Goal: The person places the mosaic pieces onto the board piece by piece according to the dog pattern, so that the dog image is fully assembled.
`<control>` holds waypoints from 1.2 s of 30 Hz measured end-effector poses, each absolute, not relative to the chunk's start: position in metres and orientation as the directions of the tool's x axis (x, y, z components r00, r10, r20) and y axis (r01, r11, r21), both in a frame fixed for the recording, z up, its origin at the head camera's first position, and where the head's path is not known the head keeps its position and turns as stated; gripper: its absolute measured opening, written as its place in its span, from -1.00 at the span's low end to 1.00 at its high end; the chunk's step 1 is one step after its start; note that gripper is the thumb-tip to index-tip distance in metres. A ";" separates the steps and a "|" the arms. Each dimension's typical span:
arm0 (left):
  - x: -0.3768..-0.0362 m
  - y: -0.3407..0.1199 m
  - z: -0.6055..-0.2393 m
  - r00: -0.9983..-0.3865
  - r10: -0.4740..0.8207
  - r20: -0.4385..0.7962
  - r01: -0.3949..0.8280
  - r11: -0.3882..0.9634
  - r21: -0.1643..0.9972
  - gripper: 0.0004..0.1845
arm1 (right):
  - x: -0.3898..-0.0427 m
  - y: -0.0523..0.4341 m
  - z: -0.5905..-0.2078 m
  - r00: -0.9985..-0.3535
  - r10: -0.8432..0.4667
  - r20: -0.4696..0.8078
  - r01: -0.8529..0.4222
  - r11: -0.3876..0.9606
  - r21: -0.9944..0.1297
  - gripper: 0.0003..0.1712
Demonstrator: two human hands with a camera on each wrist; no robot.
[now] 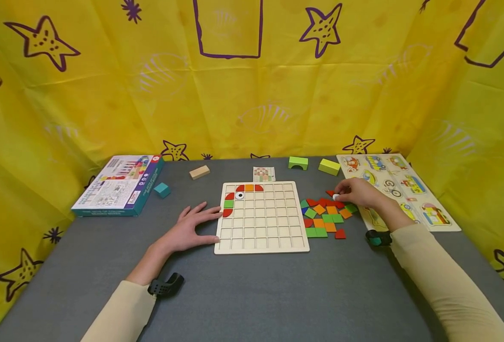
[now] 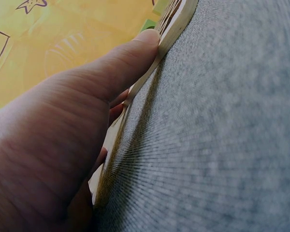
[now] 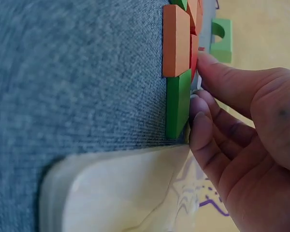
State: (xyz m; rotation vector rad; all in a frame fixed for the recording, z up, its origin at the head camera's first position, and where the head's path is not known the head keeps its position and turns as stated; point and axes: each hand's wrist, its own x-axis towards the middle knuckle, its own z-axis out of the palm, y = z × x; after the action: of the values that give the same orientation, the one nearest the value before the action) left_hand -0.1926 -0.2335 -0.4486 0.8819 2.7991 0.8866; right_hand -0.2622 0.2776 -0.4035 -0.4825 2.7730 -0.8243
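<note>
A wooden grid board [image 1: 260, 232] lies in the middle of the table, with red, orange and green tiles and an eye tile [image 1: 239, 195] in its upper left cells. My left hand [image 1: 194, 228] touches the board's left edge, fingers spread and thumb extended; in the left wrist view the thumb [image 2: 130, 55] lies against the board's rim. At the right, my right hand [image 1: 359, 192] pinches a small white piece [image 1: 335, 196] between thumb and fingers, above the heap of loose tiles [image 1: 330, 217]. That piece is mostly hidden by the fingers in the right wrist view.
A pattern card [image 1: 264, 174] lies behind the board. At the right is a picture puzzle board [image 1: 406, 190], partly under my right forearm. Green [image 1: 298, 163] and yellow [image 1: 329, 166] blocks stand at the back. A box [image 1: 119, 185], a teal cube [image 1: 162, 190] and a plain wooden block [image 1: 199, 172] sit left.
</note>
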 end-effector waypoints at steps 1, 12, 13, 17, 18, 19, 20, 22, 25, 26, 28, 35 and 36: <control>-0.193 -0.233 -0.449 -0.832 0.547 0.095 0.502 0.667 0.550 -0.23 | -0.262 0.277 -0.404 -0.924 -0.367 -0.103 -0.252 0.790 -0.559 -0.74; -0.194 -0.231 -0.446 -0.831 0.549 0.089 0.498 0.663 0.559 -0.24 | -0.262 0.275 -0.392 -0.926 -0.372 -0.069 -0.246 0.730 -0.638 -0.80; -0.195 -0.231 -0.446 -0.832 0.548 0.088 0.496 0.664 0.560 -0.23 | -0.262 0.273 -0.390 -0.925 -0.373 -0.073 -0.239 0.721 -0.650 -0.79; -0.195 -0.228 -0.446 -0.832 0.549 0.080 0.494 0.666 0.559 -0.23 | -0.264 0.261 -0.387 -0.925 -0.375 -0.068 -0.239 0.709 -0.664 -0.77; -0.195 -0.228 -0.446 -0.832 0.550 0.078 0.493 0.667 0.559 -0.23 | -0.265 0.257 -0.387 -0.924 -0.378 -0.063 -0.242 0.704 -0.668 -0.77; -0.195 -0.227 -0.446 -0.831 0.551 0.076 0.493 0.667 0.558 -0.23 | -0.265 0.252 -0.387 -0.923 -0.380 -0.060 -0.241 0.694 -0.679 -0.78; -0.196 -0.227 -0.446 -0.830 0.552 0.075 0.494 0.667 0.558 -0.23 | -0.265 0.246 -0.387 -0.924 -0.379 -0.058 -0.236 0.681 -0.693 -0.78; -0.196 -0.226 -0.446 -0.830 0.553 0.076 0.495 0.667 0.556 -0.23 | -0.266 0.234 -0.389 -0.923 -0.382 -0.050 -0.230 0.650 -0.724 -0.80; -0.195 -0.227 -0.446 -0.829 0.552 0.090 0.503 0.664 0.553 -0.23 | -0.269 0.212 -0.389 -0.921 -0.388 -0.032 -0.225 0.598 -0.769 -0.82; -0.195 -0.228 -0.446 -0.829 0.552 0.095 0.504 0.663 0.554 -0.23 | -0.270 0.203 -0.390 -0.921 -0.389 -0.024 -0.228 0.587 -0.777 -0.82; -0.194 -0.229 -0.445 -0.830 0.548 0.102 0.506 0.662 0.554 -0.23 | -0.273 0.187 -0.391 -0.919 -0.395 0.000 -0.243 0.567 -0.787 -0.84; -0.193 -0.232 -0.447 -0.837 0.540 0.086 0.491 0.672 0.555 -0.22 | -0.284 0.134 -0.399 -0.908 -0.415 0.067 -0.299 0.525 -0.797 -0.85; -0.193 -0.232 -0.447 -0.838 0.539 0.085 0.489 0.672 0.557 -0.23 | -0.285 0.128 -0.400 -0.904 -0.422 0.072 -0.307 0.522 -0.796 -0.86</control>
State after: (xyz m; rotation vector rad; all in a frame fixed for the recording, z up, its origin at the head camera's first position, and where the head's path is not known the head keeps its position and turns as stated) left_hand -0.1930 -0.2325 -0.4470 0.8604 2.7931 0.8916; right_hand -0.2851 0.1278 -0.4002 -0.6328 2.6250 -1.3335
